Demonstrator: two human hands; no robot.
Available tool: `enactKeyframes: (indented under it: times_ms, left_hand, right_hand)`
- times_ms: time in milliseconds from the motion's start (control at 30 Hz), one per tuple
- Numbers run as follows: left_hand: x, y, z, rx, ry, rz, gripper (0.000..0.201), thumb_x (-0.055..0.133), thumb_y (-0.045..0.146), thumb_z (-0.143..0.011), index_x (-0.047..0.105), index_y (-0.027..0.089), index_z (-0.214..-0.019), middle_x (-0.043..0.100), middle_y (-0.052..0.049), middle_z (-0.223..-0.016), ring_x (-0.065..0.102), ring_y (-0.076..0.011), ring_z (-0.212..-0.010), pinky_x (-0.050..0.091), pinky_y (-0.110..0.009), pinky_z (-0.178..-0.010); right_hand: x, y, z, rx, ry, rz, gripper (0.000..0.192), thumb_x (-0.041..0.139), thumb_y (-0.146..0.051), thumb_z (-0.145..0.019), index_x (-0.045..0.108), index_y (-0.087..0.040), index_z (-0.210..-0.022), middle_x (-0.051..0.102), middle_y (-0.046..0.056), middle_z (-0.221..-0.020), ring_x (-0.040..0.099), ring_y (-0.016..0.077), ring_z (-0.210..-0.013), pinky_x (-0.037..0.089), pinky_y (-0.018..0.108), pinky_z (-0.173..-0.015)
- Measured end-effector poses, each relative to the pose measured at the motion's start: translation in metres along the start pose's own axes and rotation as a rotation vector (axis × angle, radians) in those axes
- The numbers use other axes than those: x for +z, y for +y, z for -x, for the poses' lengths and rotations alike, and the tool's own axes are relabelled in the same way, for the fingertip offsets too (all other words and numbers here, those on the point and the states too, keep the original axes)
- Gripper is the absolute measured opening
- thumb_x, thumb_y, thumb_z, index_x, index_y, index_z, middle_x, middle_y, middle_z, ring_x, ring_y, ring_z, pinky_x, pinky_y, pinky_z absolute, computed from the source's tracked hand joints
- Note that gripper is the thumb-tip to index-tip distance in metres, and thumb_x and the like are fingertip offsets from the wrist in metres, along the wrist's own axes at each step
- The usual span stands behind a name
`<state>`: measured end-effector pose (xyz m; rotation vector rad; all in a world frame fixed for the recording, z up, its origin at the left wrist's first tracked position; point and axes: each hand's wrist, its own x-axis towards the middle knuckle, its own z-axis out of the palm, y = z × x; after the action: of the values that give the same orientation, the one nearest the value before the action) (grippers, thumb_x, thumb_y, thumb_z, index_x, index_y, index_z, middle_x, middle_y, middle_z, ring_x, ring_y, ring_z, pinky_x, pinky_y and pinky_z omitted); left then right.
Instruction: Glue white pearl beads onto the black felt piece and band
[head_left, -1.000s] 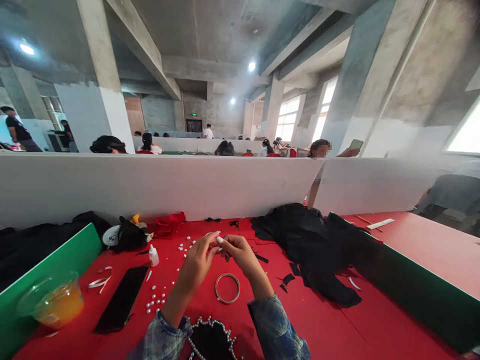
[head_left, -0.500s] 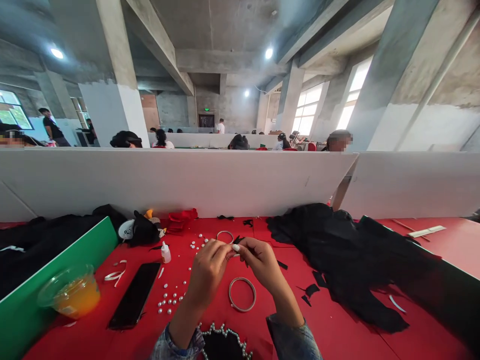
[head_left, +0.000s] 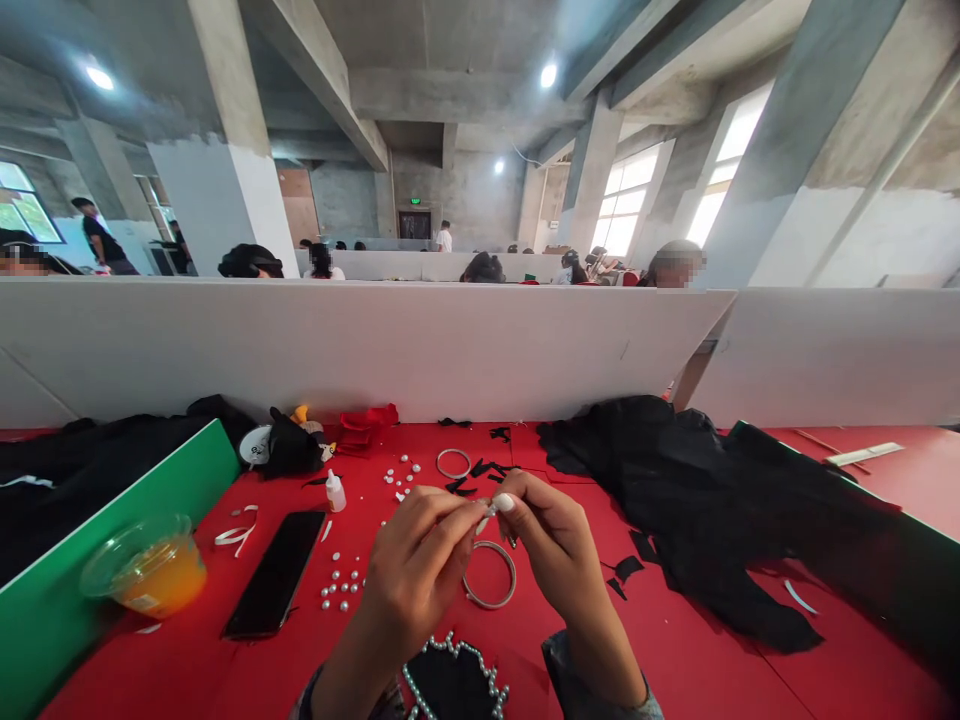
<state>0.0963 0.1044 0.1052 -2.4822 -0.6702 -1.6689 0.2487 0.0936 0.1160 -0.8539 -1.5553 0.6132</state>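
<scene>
My left hand (head_left: pixel 420 565) and my right hand (head_left: pixel 551 545) meet above the red table (head_left: pixel 675 660), fingertips pinched together on a tiny white piece (head_left: pixel 487 513), too small to identify. Just beneath them lies a metal ring (head_left: pixel 489 575). A second, smaller ring (head_left: pixel 454 463) lies farther back. Loose white pearls (head_left: pixel 341 590) are scattered to the left of my hands. A black fabric piece edged with pearls (head_left: pixel 454 685) sits at the near edge, between my forearms.
A black phone (head_left: pixel 276 573) and a small glue bottle (head_left: pixel 335 492) lie left of the pearls. A plastic cup of orange drink (head_left: pixel 146 575) stands by a green divider (head_left: pixel 112 540). Black cloth (head_left: pixel 690 500) is heaped at right. White partitions (head_left: pixel 360 345) close the back; people sit beyond.
The view has tilted down and shifted, so the table fills more of the frame. My hands have come closer to me, staying pinched together over the larger ring.
</scene>
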Motion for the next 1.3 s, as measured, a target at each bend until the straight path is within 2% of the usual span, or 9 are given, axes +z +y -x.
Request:
enactKeyframes:
  times_ms: [167, 267, 367, 567, 767, 1067, 1133, 1300]
  left_hand:
    - [-0.002, 0.006, -0.004, 0.017, 0.067, -0.018, 0.026, 0.056, 0.001, -0.080, 0.059, 0.013, -0.102, 0.061, -0.005, -0.084, 0.056, -0.0139, -0.079, 0.049, -0.027, -0.067]
    - [-0.003, 0.007, -0.007, 0.017, 0.102, -0.033, 0.026, 0.056, -0.001, -0.079, 0.059, 0.013, -0.101, 0.061, -0.005, -0.083, 0.055, -0.0136, -0.078, 0.049, -0.027, -0.066]
    - [-0.003, 0.005, -0.006, 0.022, 0.114, -0.066, 0.027, 0.056, -0.001, -0.079, 0.059, 0.013, -0.102, 0.061, -0.005, -0.083, 0.055, -0.0136, -0.078, 0.048, -0.027, -0.066]
    - [-0.003, 0.000, 0.002, 0.074, 0.037, -0.182, 0.039, 0.058, -0.001, -0.078, 0.055, 0.012, -0.115, 0.062, -0.008, -0.089, 0.055, -0.0169, -0.085, 0.049, -0.030, -0.072]
    - [-0.003, 0.000, 0.007, 0.101, 0.002, -0.231, 0.044, 0.057, 0.002, -0.080, 0.051, 0.012, -0.123, 0.062, -0.009, -0.094, 0.055, -0.0197, -0.090, 0.049, -0.031, -0.072]
    - [-0.006, 0.002, 0.003, 0.086, -0.061, -0.244, 0.040, 0.055, 0.005, -0.082, 0.052, 0.013, -0.121, 0.061, -0.009, -0.090, 0.056, -0.0188, -0.087, 0.048, -0.030, -0.072]
    - [-0.005, 0.003, 0.000, 0.032, -0.051, -0.181, 0.035, 0.054, 0.005, -0.082, 0.056, 0.014, -0.116, 0.061, -0.007, -0.087, 0.057, -0.0165, -0.082, 0.048, -0.028, -0.069]
    - [-0.006, 0.004, -0.007, -0.259, -0.010, 0.084, 0.022, 0.052, 0.012, -0.086, 0.063, 0.018, -0.103, 0.062, -0.004, -0.084, 0.059, -0.0123, -0.076, 0.050, -0.023, -0.064]
  right_hand:
    - [0.000, -0.002, 0.000, 0.007, 0.054, 0.084, 0.029, 0.046, -0.033, -0.089, 0.053, -0.018, -0.066, 0.046, -0.003, -0.057, 0.041, 0.0086, -0.051, 0.034, 0.021, -0.049]
    - [-0.001, -0.008, 0.001, 0.009, 0.016, 0.111, 0.028, 0.042, -0.030, -0.091, 0.059, -0.017, -0.072, 0.051, -0.001, -0.060, 0.048, 0.0098, -0.056, 0.039, 0.022, -0.054]
    - [-0.002, -0.015, 0.001, -0.021, -0.022, 0.122, 0.018, 0.051, -0.026, -0.086, 0.064, -0.018, -0.077, 0.056, 0.001, -0.065, 0.051, 0.0111, -0.060, 0.041, 0.023, -0.056]
    - [-0.001, -0.018, 0.000, 0.066, -0.028, 0.007, 0.019, 0.056, -0.027, -0.081, 0.068, -0.018, -0.071, 0.055, 0.001, -0.055, 0.049, 0.0105, -0.051, 0.040, 0.023, -0.048]
    - [-0.003, -0.011, -0.003, 0.139, -0.069, -0.187, 0.017, 0.060, -0.031, -0.078, 0.072, -0.018, -0.075, 0.059, 0.001, -0.056, 0.050, 0.0091, -0.048, 0.041, 0.022, -0.046]
    - [0.004, -0.009, -0.004, 0.106, 0.059, -0.105, 0.012, 0.061, -0.023, -0.073, 0.071, -0.017, -0.068, 0.056, 0.000, -0.052, 0.046, 0.0079, -0.044, 0.036, 0.020, -0.041]
    - [0.004, -0.009, -0.004, 0.109, 0.084, -0.093, 0.011, 0.061, -0.021, -0.071, 0.069, -0.017, -0.065, 0.053, -0.001, -0.050, 0.044, 0.0074, -0.043, 0.035, 0.020, -0.040]
    - [0.004, -0.006, -0.005, 0.190, 0.083, -0.123, 0.013, 0.062, -0.025, -0.069, 0.068, -0.016, -0.063, 0.051, -0.001, -0.047, 0.045, 0.0080, -0.041, 0.036, 0.020, -0.038]
